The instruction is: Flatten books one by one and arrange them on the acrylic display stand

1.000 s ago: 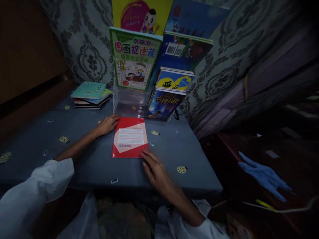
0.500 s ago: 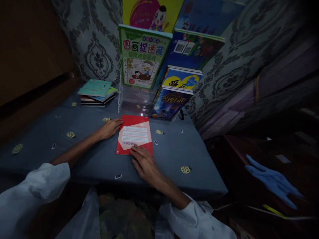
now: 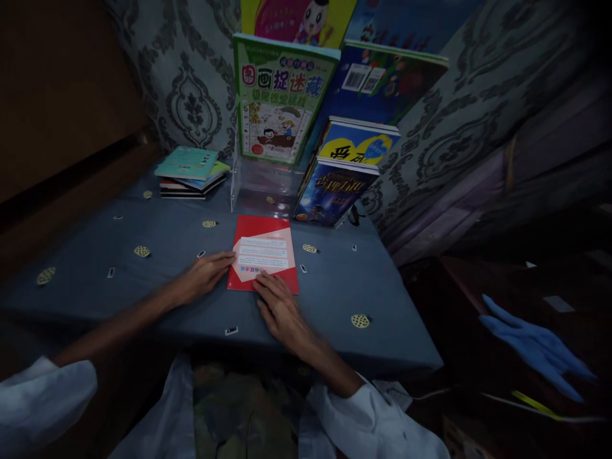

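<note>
A red book (image 3: 262, 226) lies flat on the grey-blue tablecloth, its text upside down from my side. My right hand (image 3: 283, 312) rests on the book's near edge, fingers stretched out over the lower part of the cover. At the book's left edge, the fingertips of my left hand (image 3: 204, 277) touch it, with the fingers extended and close together. Neither hand grips it. Just behind the book stands a clear acrylic rack (image 3: 248, 197) with several books, among them a green-framed picture book (image 3: 282, 102) and a dark blue book (image 3: 332, 194).
Several books in a stack (image 3: 189, 166) sit at the table's back left. The table (image 3: 344, 287) ends on the right near a dark surface with a blue glove (image 3: 535, 344). Patterned wallpaper (image 3: 191, 102) is behind; a brown wooden panel (image 3: 62, 70) stands at the left.
My left hand has slid down along the book's left edge, toward me. My right hand stays on the near edge. The view has shifted slightly.
</note>
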Motion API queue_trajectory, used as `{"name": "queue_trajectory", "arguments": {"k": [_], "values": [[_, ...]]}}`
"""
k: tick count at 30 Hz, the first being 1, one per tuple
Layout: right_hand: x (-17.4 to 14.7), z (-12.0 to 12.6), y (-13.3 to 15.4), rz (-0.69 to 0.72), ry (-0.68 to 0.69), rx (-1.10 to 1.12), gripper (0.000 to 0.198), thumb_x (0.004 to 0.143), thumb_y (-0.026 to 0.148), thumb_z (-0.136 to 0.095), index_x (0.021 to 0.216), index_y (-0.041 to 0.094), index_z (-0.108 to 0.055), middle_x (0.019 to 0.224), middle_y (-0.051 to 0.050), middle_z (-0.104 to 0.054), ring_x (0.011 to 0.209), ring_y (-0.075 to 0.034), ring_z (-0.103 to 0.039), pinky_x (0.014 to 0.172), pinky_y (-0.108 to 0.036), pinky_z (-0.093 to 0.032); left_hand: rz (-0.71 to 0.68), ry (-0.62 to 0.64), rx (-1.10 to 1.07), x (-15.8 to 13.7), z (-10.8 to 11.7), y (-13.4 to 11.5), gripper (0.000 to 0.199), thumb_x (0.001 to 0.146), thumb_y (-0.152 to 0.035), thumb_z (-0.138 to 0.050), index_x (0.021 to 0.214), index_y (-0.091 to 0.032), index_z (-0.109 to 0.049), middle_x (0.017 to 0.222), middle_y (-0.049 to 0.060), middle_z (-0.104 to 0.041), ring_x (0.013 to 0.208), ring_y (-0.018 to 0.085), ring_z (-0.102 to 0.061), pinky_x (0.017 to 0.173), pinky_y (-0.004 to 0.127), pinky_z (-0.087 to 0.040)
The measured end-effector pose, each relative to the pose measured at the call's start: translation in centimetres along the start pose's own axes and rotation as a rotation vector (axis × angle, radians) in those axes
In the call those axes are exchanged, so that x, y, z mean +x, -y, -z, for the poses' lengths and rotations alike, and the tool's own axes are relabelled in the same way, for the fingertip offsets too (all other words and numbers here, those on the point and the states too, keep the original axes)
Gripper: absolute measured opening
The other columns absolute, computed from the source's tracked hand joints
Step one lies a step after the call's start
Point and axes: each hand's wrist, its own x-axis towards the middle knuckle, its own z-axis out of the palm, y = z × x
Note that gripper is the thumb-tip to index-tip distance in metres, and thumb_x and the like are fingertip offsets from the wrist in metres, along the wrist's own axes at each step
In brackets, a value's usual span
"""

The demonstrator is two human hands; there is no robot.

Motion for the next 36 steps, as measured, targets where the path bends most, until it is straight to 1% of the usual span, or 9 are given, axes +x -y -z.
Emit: {"name": "queue_trajectory", "arguments": {"k": [8,12,18,21,24,26,28,32,36], "values": [[0.1,0.1,0.1,0.009,-0.002,0.012,0.044,0.098,0.018,-0.044,0.140,0.017,-0.056,0.143,-0.015,-0.058,0.143,-0.026,-0.043,0.119,-0.055,-0.035,-0.088,-0.047,0.014,-4.5,-0.2,-3.0,0.041,0.104,-0.022,-0.037,0.142,-0.020,-0.053,0.144,0.010,-0.058,0.131,0.019,-0.057,0.110,0.036,-0.048],[0.1,0.1,0.1,-0.002,0.000,0.026,0.044,0.097,0.018,-0.045,0.140,0.019,-0.056,0.144,-0.014,-0.058,0.144,-0.027,-0.043,0.119,-0.056,-0.035,-0.134,-0.023,0.044,-6.1,-0.1,-3.5,0.049,0.102,-0.013,-0.037,0.149,-0.024,-0.045,0.146,0.009,-0.056,0.132,0.018,-0.056,0.110,0.035,-0.049],[-0.1,-0.3,-0.4,-0.015,-0.023,0.065,0.044,0.097,0.019,-0.046,0.139,0.019,-0.058,0.143,-0.014,-0.058,0.142,-0.026,-0.044,0.119,-0.054,-0.035,-0.219,0.072,0.126,-6.5,0.8,-2.9,0.067,0.099,-0.006,-0.038,0.159,-0.030,-0.022,0.151,0.008,-0.051,0.134,0.019,-0.053,0.110,0.035,-0.048],[-0.7,0.0,-1.3,-0.089,-0.100,0.065,0.041,0.097,0.022,-0.047,0.136,0.020,-0.060,0.143,-0.014,-0.058,0.141,-0.027,-0.046,0.118,-0.054,-0.036,-0.256,0.125,0.182,-6.3,1.6,-2.8,0.072,0.098,-0.004,-0.039,0.160,-0.032,-0.015,0.152,0.006,-0.049,0.137,0.020,-0.050,0.113,0.037,-0.044],[-1.6,0.7,-2.5,-0.201,-0.195,0.047,0.039,0.098,0.025,-0.047,0.133,0.019,-0.063,0.145,-0.015,-0.056,0.140,-0.029,-0.046,0.117,-0.055,-0.038,-0.298,0.172,0.219,-5.9,2.2,-2.9,0.074,0.098,-0.005,-0.042,0.160,-0.030,-0.012,0.154,0.008,-0.046,0.141,0.021,-0.046,0.116,0.038,-0.041],[-2.3,1.3,-3.0,-0.259,-0.223,0.047,0.039,0.098,0.027,-0.047,0.131,0.018,-0.064,0.144,-0.017,-0.056,0.138,-0.029,-0.049,0.114,-0.055,-0.042,-0.334,0.192,0.247,-5.6,2.4,-3.0,0.072,0.098,-0.005,-0.041,0.161,-0.027,-0.012,0.154,0.009,-0.046,0.142,0.021,-0.044,0.116,0.037,-0.040],[-2.8,1.6,-3.2,-0.282,-0.228,0.051,0.039,0.098,0.028,-0.047,0.130,0.017,-0.065,0.141,-0.017,-0.058,0.135,-0.029,-0.052,0.113,-0.054,-0.044,-0.371,0.212,0.277,-5.1,2.5,-3.2,0.069,0.098,-0.005,-0.040,0.160,-0.023,-0.017,0.154,0.009,-0.046,0.143,0.022,-0.043,0.117,0.036,-0.038],[-3.1,1.8,-3.0,-0.271,-0.248,0.070,0.039,0.099,0.027,-0.045,0.132,0.021,-0.064,0.140,-0.014,-0.060,0.135,-0.028,-0.052,0.113,-0.054,-0.044,-0.427,0.247,0.306,-3.6,2.0,-4.2,0.063,0.096,-0.004,-0.041,0.156,-0.020,-0.030,0.153,0.010,-0.047,0.142,0.022,-0.044,0.117,0.036,-0.036],[-3.1,1.9,-2.7,-0.275,-0.265,0.096,0.040,0.100,0.027,-0.043,0.135,0.022,-0.061,0.140,-0.014,-0.060,0.133,-0.027,-0.054,0.113,-0.053,-0.044,-0.464,0.269,0.296,-1.3,0.7,-5.9,0.060,0.093,-0.003,-0.045,0.151,-0.017,-0.039,0.151,0.013,-0.049,0.143,0.022,-0.042,0.118,0.036,-0.036]]}}
